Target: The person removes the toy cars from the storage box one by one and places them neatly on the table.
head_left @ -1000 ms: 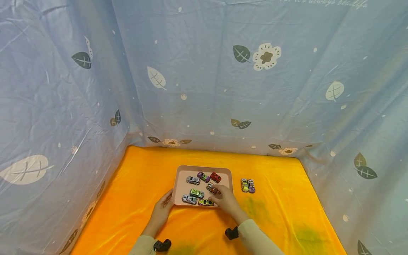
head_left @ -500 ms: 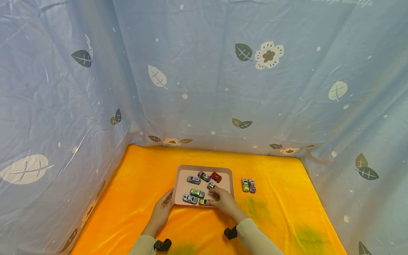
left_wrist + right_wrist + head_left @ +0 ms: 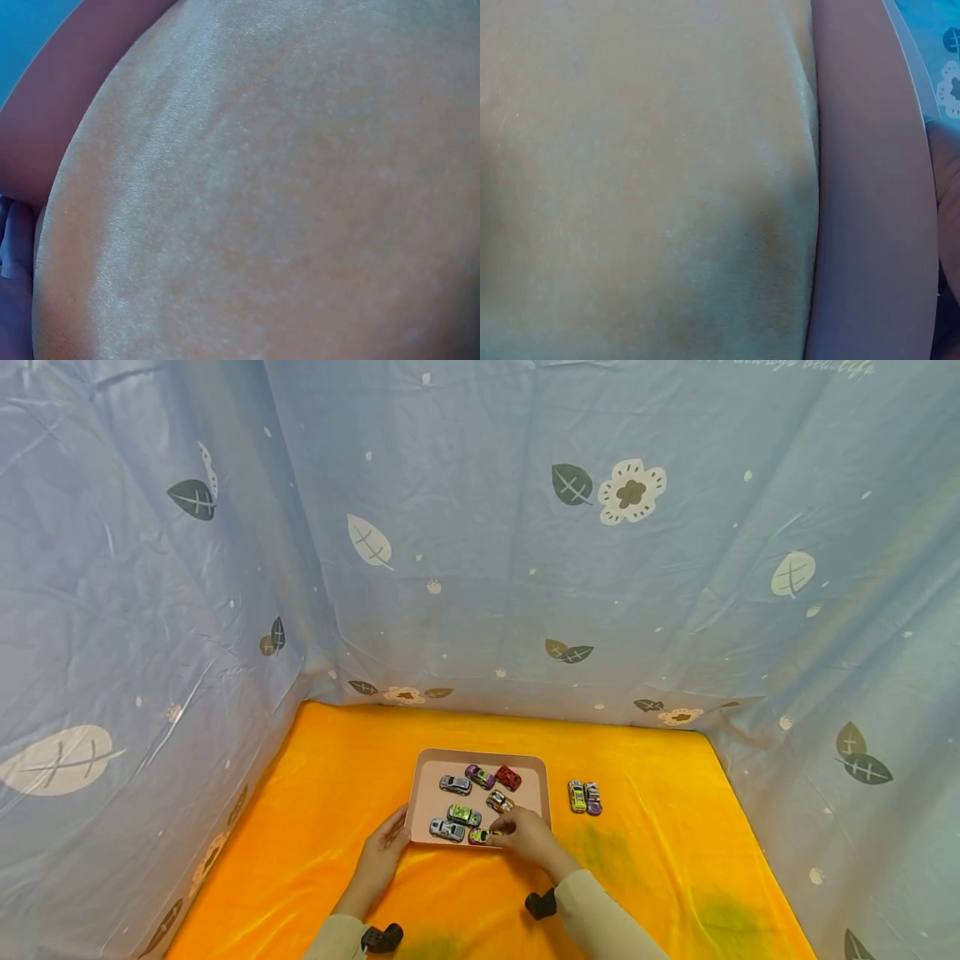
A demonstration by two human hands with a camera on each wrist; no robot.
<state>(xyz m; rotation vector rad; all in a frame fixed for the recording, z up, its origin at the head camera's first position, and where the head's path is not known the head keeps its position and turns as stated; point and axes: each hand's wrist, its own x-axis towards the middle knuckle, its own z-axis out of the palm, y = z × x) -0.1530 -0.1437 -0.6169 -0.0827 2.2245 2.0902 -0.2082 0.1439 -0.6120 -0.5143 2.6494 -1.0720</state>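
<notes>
A shallow pink tray (image 3: 429, 774) holds several small toy cars in the head view. My left hand (image 3: 380, 856) grips the tray's left side near its front corner; some of its fingers (image 3: 16, 247) show beside the tray wall in the left wrist view. Over the tray's front right corner, my right hand (image 3: 531, 837) pinches a yellow and pink toy car (image 3: 478, 836), its fingers hiding the car's right end. Just beyond that hand sits an orange and white toy car (image 3: 498, 801). A silver toy car (image 3: 446, 829) and a green one (image 3: 463, 814) lie to the left.
Toward the tray's back are a grey toy car (image 3: 455, 784), a purple and green one (image 3: 480, 776) and a red one (image 3: 508, 777). Two more, yellow (image 3: 576, 796) and purple (image 3: 592, 798), stand side by side on the orange cloth (image 3: 645, 877). Blue patterned curtains (image 3: 480, 568) enclose the table.
My right hand has moved from the orange and white toy car toward the tray's front, onto the yellow and pink one. The orange and white car is uncovered. My left hand has stayed put.
</notes>
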